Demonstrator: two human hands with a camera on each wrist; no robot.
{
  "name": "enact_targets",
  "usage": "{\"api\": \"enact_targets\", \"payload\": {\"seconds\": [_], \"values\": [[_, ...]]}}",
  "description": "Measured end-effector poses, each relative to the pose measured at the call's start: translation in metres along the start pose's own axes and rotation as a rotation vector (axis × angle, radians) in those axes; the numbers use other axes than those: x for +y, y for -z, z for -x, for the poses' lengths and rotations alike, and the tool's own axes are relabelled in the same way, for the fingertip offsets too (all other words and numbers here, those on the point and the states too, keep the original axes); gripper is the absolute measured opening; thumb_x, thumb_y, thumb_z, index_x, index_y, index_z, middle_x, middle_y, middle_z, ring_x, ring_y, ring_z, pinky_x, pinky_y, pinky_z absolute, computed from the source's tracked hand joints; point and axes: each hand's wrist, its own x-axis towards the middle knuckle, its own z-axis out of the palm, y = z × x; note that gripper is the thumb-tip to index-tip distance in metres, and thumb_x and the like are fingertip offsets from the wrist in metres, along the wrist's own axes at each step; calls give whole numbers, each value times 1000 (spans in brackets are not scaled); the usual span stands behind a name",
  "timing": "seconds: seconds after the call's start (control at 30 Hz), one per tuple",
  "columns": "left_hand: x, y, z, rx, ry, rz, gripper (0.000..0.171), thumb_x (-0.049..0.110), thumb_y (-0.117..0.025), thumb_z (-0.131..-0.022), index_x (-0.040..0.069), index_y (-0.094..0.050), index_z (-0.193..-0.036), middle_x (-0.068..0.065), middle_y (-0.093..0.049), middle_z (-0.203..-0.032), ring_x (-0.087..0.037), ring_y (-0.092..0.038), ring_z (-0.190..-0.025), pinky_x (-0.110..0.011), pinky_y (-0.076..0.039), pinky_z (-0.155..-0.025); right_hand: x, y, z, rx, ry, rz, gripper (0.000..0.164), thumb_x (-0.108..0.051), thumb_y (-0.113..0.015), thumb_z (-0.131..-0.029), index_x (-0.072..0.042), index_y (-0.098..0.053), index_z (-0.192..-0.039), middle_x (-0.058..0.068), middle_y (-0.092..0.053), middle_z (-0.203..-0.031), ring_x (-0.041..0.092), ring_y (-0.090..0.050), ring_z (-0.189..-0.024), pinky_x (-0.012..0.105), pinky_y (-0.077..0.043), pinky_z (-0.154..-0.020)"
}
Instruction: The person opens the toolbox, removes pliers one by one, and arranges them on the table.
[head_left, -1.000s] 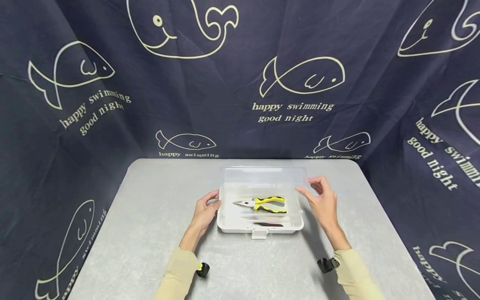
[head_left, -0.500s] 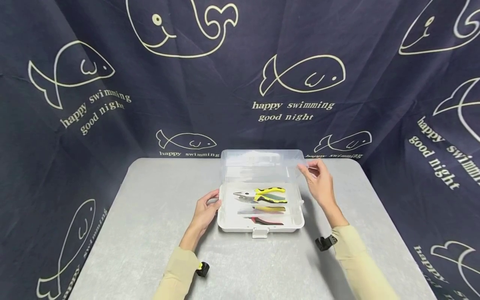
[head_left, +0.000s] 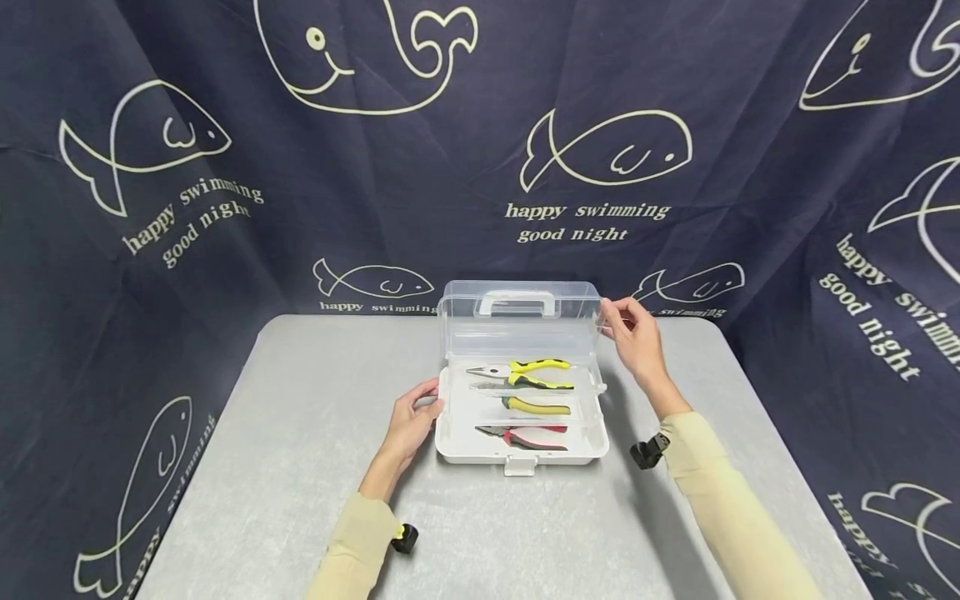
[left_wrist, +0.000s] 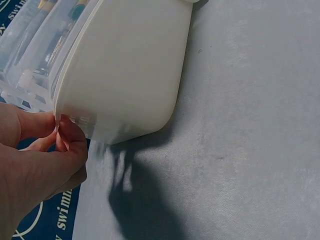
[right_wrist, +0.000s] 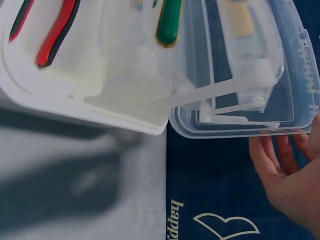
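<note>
A white toolbox (head_left: 450, 446) sits on the table with its clear lid (head_left: 517, 337) swung up and back. My left hand (head_left: 407, 423) pinches the toolbox's left rim, thumb on top and fingers below, as the left wrist view shows. At the lid's right edge my right hand (head_left: 637, 340) grips with thumb and fingers. Raised clear trays hold yellow-and-black long-nose pliers (head_left: 542, 365) and a tool with a yellow handle (head_left: 538, 407), its front part blurred by the plastic. Red-and-black pliers (head_left: 534, 443) lie in the base. A white link arm (right_wrist: 225, 90) joins the trays.
The grey table (head_left: 315, 375) extends around the toolbox on all sides. Behind it hangs a dark blue curtain (head_left: 480, 167) printed with fish. A white latch (head_left: 520, 465) hangs at the toolbox's front, and a white handle (head_left: 517, 300) tops the lid.
The lid has swung up and back with my right hand, which moved away from me. The trays rose with it, and the pliers in the base came into view. My left hand stayed put.
</note>
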Motion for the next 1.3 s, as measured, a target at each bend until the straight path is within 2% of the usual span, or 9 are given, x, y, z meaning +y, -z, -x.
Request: {"api": "enact_targets", "payload": {"seconds": [0.17,0.33,0.43,0.6,0.7,0.87,1.07,1.23,1.3], "values": [[2,2,1,-2,-9,15,44,-2,-59,-100,-7,-53,-143,-23,-57,-133,-17,-61,-102,-35,-55,-88,0,-3,-5,-24,0,17,30,-10,-60,-104,19,-60,-110,39,-64,-107,10,-70,-85,29,-59,-82],[-2,2,1,0,-18,44,45,2,-62,-100,-3,-55,-144,-19,-57,-133,-15,-62,-102,-27,-54,-83,29,-2,-13,-86,-12,74,31,-11,-55,-107,17,-59,-118,38,-63,-114,6,-68,-86,30,-59,-84],[-5,2,0,1,-21,56,44,2,-63,-99,-2,-57,-142,-19,-58,-132,-15,-63,-101,-25,-54,-81,46,-2,-14,-135,-29,108,32,-10,-55,-107,15,-58,-126,38,-62,-119,0,-65,-86,23,-58,-83],[-6,2,0,-3,-38,63,43,-1,-62,-98,-3,-58,-141,-20,-59,-131,-16,-65,-100,-26,-55,-81,61,-4,-14,-175,-43,198,33,0,-56,-104,11,-57,-135,36,-62,-123,-5,-58,-86,12,-54,-78],[-7,2,-1,-4,-38,57,43,0,-61,-99,-2,-57,-142,-20,-58,-132,-17,-64,-102,-27,-55,-84,65,-6,-16,-165,-38,277,32,5,-56,-101,10,-60,-133,33,-65,-120,4,-60,-89,8,-50,-74],[-8,2,0,-1,-39,63,44,2,-60,-101,-2,-55,-144,-19,-56,-134,-20,-63,-106,-29,-53,-90,66,-9,-21,-159,1,342,30,6,-55,-100,10,-62,-129,33,-66,-116,30,-66,-98,7,-44,-75],[-7,-2,3,21,-57,88,44,1,-59,-101,-6,-53,-144,-22,-56,-133,-18,-62,-104,-24,-52,-88,64,-9,-24,-171,-9,372,30,5,-55,-101,10,-62,-129,34,-67,-115,30,-66,-96,8,-43,-75],[-8,-3,2,31,-60,93,43,-1,-59,-101,-8,-53,-143,-24,-55,-133,-17,-61,-103,-21,-52,-86,61,-9,-23,-164,-3,395,31,6,-55,-100,11,-61,-129,35,-67,-115,40,-66,-100,8,-42,-75],[-8,-4,3,34,-61,94,43,-1,-59,-101,-9,-53,-142,-24,-56,-132,-17,-61,-103,-20,-52,-86,60,-9,-23,-160,-4,413,31,5,-55,-100,10,-62,-130,34,-68,-114,42,-66,-100,13,-44,-77]]}}
